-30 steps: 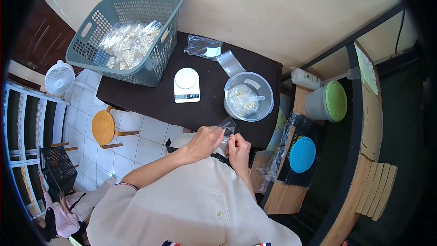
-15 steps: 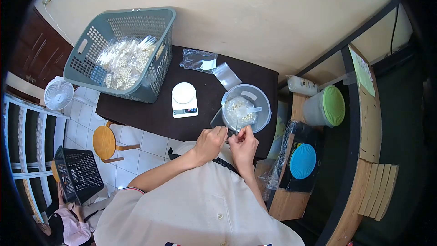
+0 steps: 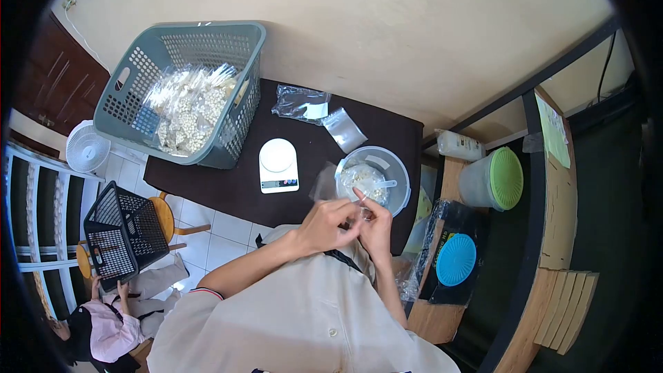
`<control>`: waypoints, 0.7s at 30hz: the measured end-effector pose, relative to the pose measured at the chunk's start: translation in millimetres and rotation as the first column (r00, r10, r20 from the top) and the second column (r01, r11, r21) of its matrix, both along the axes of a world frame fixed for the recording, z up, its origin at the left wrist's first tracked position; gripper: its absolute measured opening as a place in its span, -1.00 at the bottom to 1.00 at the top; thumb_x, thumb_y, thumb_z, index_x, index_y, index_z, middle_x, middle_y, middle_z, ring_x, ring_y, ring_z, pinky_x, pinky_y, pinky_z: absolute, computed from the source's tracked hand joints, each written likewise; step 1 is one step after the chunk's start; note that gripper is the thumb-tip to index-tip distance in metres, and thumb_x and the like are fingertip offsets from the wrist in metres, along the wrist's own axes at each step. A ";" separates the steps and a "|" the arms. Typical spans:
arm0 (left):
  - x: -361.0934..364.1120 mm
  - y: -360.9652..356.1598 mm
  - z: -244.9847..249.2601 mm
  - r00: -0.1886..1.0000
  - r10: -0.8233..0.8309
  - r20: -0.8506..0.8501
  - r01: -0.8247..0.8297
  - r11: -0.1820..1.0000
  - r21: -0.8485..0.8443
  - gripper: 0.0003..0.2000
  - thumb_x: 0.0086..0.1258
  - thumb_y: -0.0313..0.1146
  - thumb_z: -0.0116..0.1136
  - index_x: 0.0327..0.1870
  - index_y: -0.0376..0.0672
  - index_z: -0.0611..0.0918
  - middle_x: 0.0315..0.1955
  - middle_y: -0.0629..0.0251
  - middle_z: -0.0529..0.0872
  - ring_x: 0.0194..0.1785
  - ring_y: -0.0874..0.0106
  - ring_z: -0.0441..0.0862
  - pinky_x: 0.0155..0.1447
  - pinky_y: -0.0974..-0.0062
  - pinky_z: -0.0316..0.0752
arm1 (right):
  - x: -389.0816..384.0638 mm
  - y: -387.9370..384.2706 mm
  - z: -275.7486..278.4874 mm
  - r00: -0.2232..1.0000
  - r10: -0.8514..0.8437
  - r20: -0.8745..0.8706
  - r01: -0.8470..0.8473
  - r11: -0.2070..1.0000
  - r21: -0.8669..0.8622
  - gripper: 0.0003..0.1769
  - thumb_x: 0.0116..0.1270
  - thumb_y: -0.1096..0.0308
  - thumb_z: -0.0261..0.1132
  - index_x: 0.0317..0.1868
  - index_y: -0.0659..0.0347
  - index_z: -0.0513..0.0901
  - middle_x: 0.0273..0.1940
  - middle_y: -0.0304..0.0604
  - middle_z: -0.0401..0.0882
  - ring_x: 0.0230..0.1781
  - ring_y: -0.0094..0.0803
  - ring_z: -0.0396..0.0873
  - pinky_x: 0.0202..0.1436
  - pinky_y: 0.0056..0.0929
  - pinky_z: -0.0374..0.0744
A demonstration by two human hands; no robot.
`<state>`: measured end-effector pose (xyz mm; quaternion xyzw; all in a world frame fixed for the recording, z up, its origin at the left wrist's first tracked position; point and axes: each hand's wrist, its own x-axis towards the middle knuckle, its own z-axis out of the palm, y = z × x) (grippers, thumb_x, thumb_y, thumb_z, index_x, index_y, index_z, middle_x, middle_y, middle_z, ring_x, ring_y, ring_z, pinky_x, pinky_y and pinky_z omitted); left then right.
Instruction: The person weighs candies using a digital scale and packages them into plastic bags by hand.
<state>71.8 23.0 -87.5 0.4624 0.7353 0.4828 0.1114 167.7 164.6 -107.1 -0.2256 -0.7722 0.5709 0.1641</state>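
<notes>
My left hand (image 3: 327,225) is closed with its fingers curled, and a thin clear plastic bag (image 3: 323,183) stands up from beside it. Close against it, my right hand (image 3: 375,226) pinches at the same see-through plastic, its index finger raised. Exactly where the fingertips grip is hard to make out. Just beyond my hands is a translucent round tub (image 3: 403,178) holding small pale pieces (image 3: 358,178) in clear plastic and a white scoop (image 3: 388,184). To the left of the tub lies a white kitchen scale (image 3: 277,166).
A grey-green basket (image 3: 242,107) full of filled clear bags (image 3: 188,114) stands on the dark table (image 3: 207,183). Empty plastic bags (image 3: 343,130) lie behind the tub. At left, a person (image 3: 114,331) holds a black crate (image 3: 128,231). Shelving (image 3: 552,235) borders the right.
My hands have shifted and the clear bag now rises higher at the left one. The person at left has moved the black crate up and right, near the stool. The view has tilted slightly.
</notes>
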 end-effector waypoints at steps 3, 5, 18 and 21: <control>-27.2 3.2 51.2 0.966 -0.026 -0.259 0.052 0.994 0.093 -0.40 0.12 -0.27 0.55 0.19 -0.29 0.61 0.00 -0.02 0.64 0.20 0.01 0.60 0.28 -0.16 0.41 | -1.8 9.7 9.9 0.993 0.116 0.024 -0.116 0.993 0.023 -0.43 0.25 0.65 0.43 0.31 0.25 0.71 -0.24 -0.17 0.74 -0.46 -0.62 0.56 -0.37 -0.51 0.51; -35.9 2.2 56.8 0.889 -0.158 -0.430 0.090 0.981 -0.175 -0.06 -0.04 -0.17 0.64 0.42 -0.37 0.45 0.18 0.00 0.54 0.39 0.01 0.39 0.52 -0.15 0.14 | 1.2 4.3 26.2 0.979 0.132 0.158 -0.073 0.940 -0.334 -0.63 0.32 0.66 0.44 0.15 0.45 0.74 -0.26 -0.22 0.77 -0.38 -0.64 0.59 -0.38 -0.60 0.52; -20.9 29.8 0.0 0.936 -0.132 -0.327 0.084 0.984 -0.158 -0.47 -0.16 -0.45 0.41 -0.04 -0.27 0.55 -0.14 0.08 0.51 0.03 0.07 0.44 0.14 0.16 0.29 | -7.8 30.9 22.2 0.902 0.423 0.089 -0.429 0.901 0.064 -0.72 0.23 0.61 0.39 -0.03 0.42 0.73 -0.18 0.03 0.69 -0.13 -0.10 0.66 0.02 -0.28 0.59; -14.0 30.7 -2.2 0.925 -0.075 -0.371 0.026 0.990 -0.136 -0.47 -0.17 -0.39 0.44 -0.07 -0.27 0.55 -0.17 0.07 0.53 0.02 0.07 0.47 0.19 0.11 0.31 | -8.5 32.7 24.5 0.908 0.413 0.075 -0.419 0.898 0.135 -0.69 0.24 0.60 0.35 0.01 0.42 0.72 0.04 0.13 0.68 0.09 0.12 0.61 0.28 -0.10 0.51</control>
